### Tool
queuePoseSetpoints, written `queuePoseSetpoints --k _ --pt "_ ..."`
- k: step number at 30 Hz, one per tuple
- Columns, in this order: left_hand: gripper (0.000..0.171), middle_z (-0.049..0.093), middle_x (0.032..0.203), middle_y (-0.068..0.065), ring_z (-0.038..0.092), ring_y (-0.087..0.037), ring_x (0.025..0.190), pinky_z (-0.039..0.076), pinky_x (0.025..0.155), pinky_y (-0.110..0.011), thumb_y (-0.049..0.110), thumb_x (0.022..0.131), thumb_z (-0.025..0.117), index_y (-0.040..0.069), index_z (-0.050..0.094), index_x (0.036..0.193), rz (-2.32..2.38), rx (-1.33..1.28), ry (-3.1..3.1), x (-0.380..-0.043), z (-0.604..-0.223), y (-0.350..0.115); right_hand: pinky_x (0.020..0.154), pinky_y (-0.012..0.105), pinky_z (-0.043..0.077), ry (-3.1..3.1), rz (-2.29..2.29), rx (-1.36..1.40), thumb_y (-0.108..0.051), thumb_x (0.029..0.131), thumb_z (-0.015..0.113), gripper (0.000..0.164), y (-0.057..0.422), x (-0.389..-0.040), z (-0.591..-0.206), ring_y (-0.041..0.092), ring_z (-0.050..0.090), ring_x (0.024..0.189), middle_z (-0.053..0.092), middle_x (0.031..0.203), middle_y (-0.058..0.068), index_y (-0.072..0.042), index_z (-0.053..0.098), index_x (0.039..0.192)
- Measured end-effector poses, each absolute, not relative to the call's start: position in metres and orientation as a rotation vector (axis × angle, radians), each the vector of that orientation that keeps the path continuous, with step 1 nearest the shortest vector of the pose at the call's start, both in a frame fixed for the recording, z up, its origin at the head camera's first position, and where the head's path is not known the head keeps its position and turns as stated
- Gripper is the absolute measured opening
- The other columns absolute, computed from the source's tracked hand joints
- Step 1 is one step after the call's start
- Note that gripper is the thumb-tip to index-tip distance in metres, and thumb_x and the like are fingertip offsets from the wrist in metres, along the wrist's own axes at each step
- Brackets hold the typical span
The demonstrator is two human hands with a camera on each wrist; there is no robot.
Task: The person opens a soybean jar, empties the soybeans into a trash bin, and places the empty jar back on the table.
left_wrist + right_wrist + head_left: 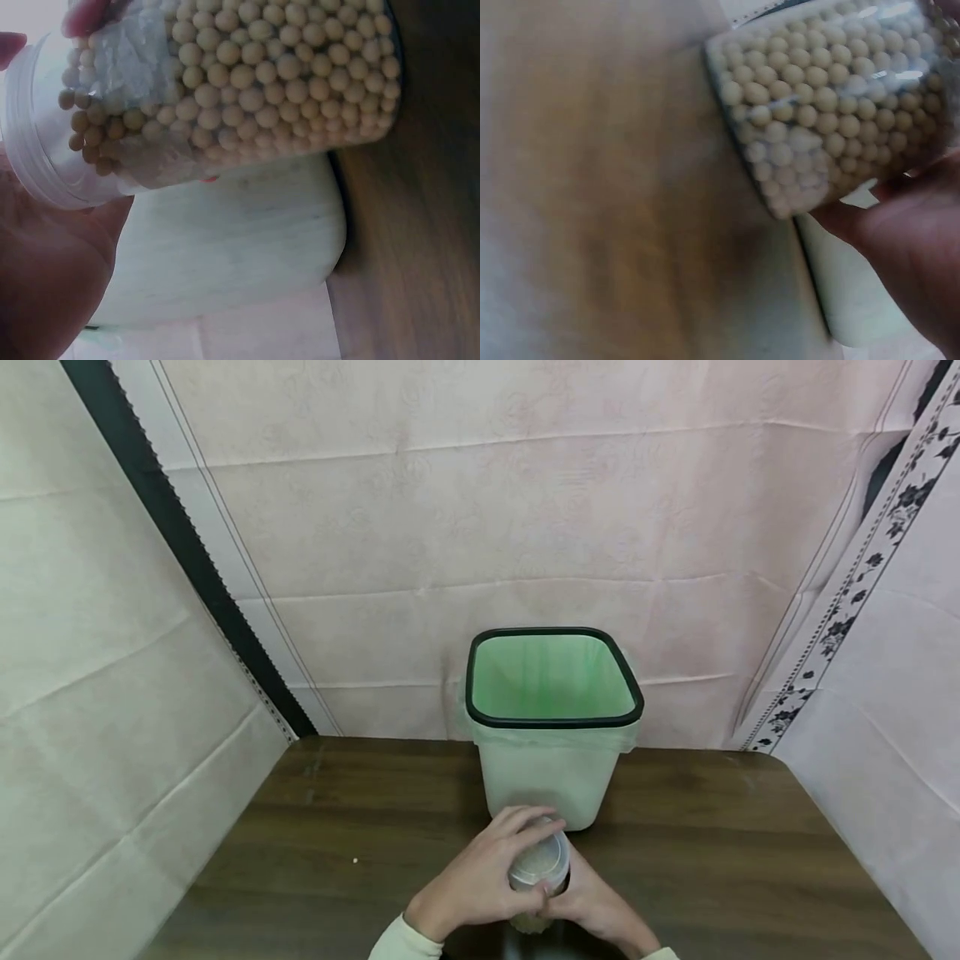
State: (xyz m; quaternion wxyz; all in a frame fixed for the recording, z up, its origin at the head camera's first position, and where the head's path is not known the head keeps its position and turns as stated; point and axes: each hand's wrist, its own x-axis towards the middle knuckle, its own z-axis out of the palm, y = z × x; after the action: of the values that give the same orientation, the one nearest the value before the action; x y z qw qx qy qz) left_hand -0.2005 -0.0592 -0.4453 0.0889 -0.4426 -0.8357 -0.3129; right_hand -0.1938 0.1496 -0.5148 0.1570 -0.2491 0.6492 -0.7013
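Both hands hold a clear plastic jar (255, 82) nearly full of round beige beans that look like soybeans. In the head view its translucent lid (542, 862) faces up, low in the picture just in front of the bin. My left hand (480, 872) curls over the top, with fingers and thumb round the lid. Lower down, my right hand (596, 897) grips the jar's side, its fingers partly hidden behind the jar. The right wrist view shows that hand (919, 232) against the jar, whose base is close over the wood. A clear tape-like patch (131, 56) covers part of the wall.
Behind the hands stands a pale green waste bin (551, 777) with a black rim (555, 723) and a thin liner folded over its edge. A small white bit (356, 860) lies on the dark wooden table (360, 810). Pale cloth sheets (480, 527) enclose the back and sides.
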Motion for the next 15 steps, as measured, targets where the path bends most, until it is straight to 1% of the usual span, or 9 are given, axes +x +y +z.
queuePoseSetpoints --k 3,6,8,11,13,15 --pt "0.073 0.046 0.159 0.01 0.044 -0.013 0.143 0.05 0.108 -0.037 0.026 0.084 0.072 0.029 0.054 0.155 -0.944 -1.314 -2.475 -0.198 -0.447 -0.058 0.105 0.032 0.049 1.898 -2.016 -0.685 -0.007 0.09 0.077 0.093 0.147 -0.19 -0.518 0.031 0.054 0.13 0.046 0.149 0.019 -0.008 0.018 0.162" --pt "0.071 0.045 0.159 0.012 0.043 -0.013 0.143 0.049 0.109 -0.038 0.028 0.087 0.072 0.03 0.053 0.155 -0.977 -1.306 -2.509 -0.196 -0.447 -0.059 0.106 0.031 0.048 1.922 -2.018 -0.67 -0.009 0.09 0.076 0.094 0.146 -0.187 -0.519 0.031 0.053 0.132 0.044 0.151 0.019 -0.01 0.018 0.163" --pt "0.065 0.044 0.16 0.012 0.043 -0.013 0.143 0.049 0.109 -0.038 0.033 0.093 0.071 0.031 0.052 0.156 -0.989 -1.287 -2.533 -0.196 -0.447 -0.059 0.106 0.031 0.049 1.919 -2.018 -0.641 -0.009 0.09 0.076 0.096 0.146 -0.186 -0.518 0.032 0.052 0.133 0.042 0.153 0.018 -0.014 0.015 0.164" --pt "0.061 0.047 0.158 0.01 0.045 -0.014 0.141 0.05 0.108 -0.037 0.048 0.099 0.07 0.03 0.053 0.155 -0.979 -1.206 -2.566 -0.193 -0.445 -0.057 0.104 0.032 0.05 1.941 -2.028 -0.611 -0.005 0.087 0.077 0.1 0.146 -0.186 -0.517 0.031 0.051 0.132 0.04 0.153 0.019 -0.014 0.015 0.165" --pt "0.063 0.05 0.154 0.01 0.048 -0.014 0.136 0.053 0.103 -0.036 0.057 0.098 0.068 0.03 0.055 0.154 -0.949 -1.12 -2.583 -0.19 -0.444 -0.054 0.104 0.03 0.049 1.957 -2.044 -0.588 -0.004 0.085 0.079 0.103 0.146 -0.186 -0.518 0.027 0.051 0.132 0.038 0.155 0.02 -0.011 0.014 0.165" --pt "0.066 0.053 0.148 0.01 0.05 -0.013 0.131 0.055 0.097 -0.035 0.062 0.094 0.071 0.03 0.058 0.15 -0.939 -1.03 -2.593 -0.188 -0.444 -0.05 0.104 0.029 0.049 1.963 -2.062 -0.582 -0.003 0.085 0.079 0.104 0.146 -0.186 -0.519 0.023 0.051 0.133 0.036 0.157 0.02 -0.009 0.014 0.165"
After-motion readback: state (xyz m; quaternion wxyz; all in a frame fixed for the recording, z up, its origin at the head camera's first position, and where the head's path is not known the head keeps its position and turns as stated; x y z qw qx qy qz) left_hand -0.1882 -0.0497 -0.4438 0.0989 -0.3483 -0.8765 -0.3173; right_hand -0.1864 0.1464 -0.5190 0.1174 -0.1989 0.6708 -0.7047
